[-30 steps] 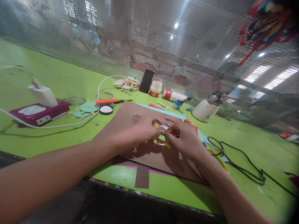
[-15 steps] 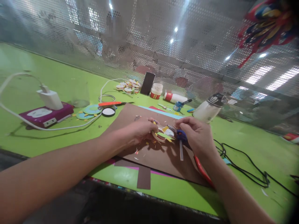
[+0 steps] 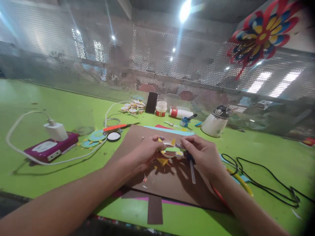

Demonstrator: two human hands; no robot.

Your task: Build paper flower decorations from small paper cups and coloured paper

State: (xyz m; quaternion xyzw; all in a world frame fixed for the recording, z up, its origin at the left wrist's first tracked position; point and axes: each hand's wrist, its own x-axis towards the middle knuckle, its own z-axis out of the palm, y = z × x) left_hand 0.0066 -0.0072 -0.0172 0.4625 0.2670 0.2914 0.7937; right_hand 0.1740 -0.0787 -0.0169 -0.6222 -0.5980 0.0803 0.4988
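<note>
A perforated screen [image 3: 157, 78], dull grey and dotted with small round holes, is standing along the far edge of a smooth, glossy green table [image 3: 275, 150]. A matte brown sheet [image 3: 169, 188], flat and straight-edged, is covering the middle of the table. A flower-shaped ornament [image 3: 263, 36] with looped red, blue and yellow petals is hanging at the upper right.

Over the sheet, the left hand [image 3: 149, 149] is closing its thumb and fingers on the left edge of a thin white ring [image 3: 172, 154] fringed with yellow tabs. The ring is sitting between the two hands. The right hand [image 3: 204, 152] is curling beside it, thumb and forefinger nearly meeting; whether it is gripping anything, I cannot tell. A dark blue object [image 3: 189, 155], partly hidden, is showing under that hand, and a straight translucent stick [image 3: 192, 173] is pointing down from it.

A rounded white kettle [image 3: 214, 123] with a black top is standing behind the right hand. A glossy purple power strip [image 3: 52, 148] is lying at the left, and a slim dark phone [image 3: 152, 102] is leaning upright near the screen. Tiny paper scraps [image 3: 162, 162] are dotting the sheet below the ring.
</note>
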